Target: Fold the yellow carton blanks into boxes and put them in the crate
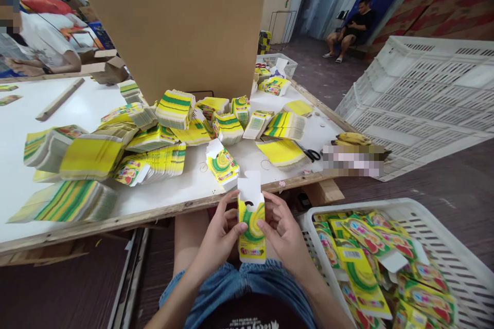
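Note:
Between my hands, above my lap, is a small yellow-and-green cardboard box (251,234) with its white top flap standing up. My left hand (224,229) grips its left side, thumb on the front face. On the opposite side my right hand (281,223) holds it the same way, thumb also on the front. Just beyond, at the table edge, another yellow box (223,164) lies with its end flap raised. Stacks of flat printed cartons (154,162) spread over the white table (185,185).
To my right a white plastic basket (409,208) holds many folded boxes. Scissors (312,154) and bananas (353,139) lie near the table's right end. White crates (420,92) are stacked behind. A large cardboard panel (173,25) stands across the table. One person (48,43) is at left; another (357,25) sits far back.

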Available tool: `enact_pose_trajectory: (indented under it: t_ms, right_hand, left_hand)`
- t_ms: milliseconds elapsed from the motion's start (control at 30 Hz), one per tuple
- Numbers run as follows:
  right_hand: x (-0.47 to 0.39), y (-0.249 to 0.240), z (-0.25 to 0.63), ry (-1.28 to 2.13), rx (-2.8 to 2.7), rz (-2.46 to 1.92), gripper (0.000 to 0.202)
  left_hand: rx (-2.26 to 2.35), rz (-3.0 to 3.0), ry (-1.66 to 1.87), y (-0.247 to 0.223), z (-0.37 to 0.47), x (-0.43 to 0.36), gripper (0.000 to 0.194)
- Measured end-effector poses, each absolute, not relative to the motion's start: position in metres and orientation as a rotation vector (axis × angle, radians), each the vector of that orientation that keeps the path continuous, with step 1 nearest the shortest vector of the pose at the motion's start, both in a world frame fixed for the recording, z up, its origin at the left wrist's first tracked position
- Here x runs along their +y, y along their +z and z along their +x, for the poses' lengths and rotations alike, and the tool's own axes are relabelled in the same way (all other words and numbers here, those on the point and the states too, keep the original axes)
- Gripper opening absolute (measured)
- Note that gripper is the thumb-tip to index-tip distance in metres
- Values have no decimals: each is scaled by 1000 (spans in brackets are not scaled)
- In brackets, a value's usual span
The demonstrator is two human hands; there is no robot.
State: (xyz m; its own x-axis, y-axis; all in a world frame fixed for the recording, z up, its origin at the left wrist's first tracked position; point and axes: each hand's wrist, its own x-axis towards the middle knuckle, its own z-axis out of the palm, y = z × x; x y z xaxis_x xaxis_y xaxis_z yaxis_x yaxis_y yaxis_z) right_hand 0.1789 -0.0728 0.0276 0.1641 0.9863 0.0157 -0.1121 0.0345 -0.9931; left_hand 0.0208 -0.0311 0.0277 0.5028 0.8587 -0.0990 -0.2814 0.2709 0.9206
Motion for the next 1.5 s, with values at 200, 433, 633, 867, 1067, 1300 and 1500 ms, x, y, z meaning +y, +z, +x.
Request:
enact_pose_trajectory:
  t_ms: [200,433,633,867,1067,1300,1500]
  right_hand:
    - [-69,33,195,1231,-1136,-1232,22]
    - [-66,29,192,1098,-1099,-1200,28]
    - [-65,32,203,958,-1333,-1293,34]
    - [-65,31,193,1120,-1316,-1523,29]
    - [-65,31,184,954,-1380,-1643,27]
    - [-66,27,181,907,-1465,-1722,33]
    - [-69,24,180,864,-1392,-1795,30]
  left_hand:
    - [572,975,704,29,12,-27,43]
    - [537,927,669,25,14,-29,79]
    - [659,1077,755,21,14,-29,47]
    - [675,1143,716,22,18,-35,53]
    - [691,1130,700,28,18,-32,55]
    - [721,1093,746,24,19,-30,55]
    - [704,1103,739,24,21,-31,51]
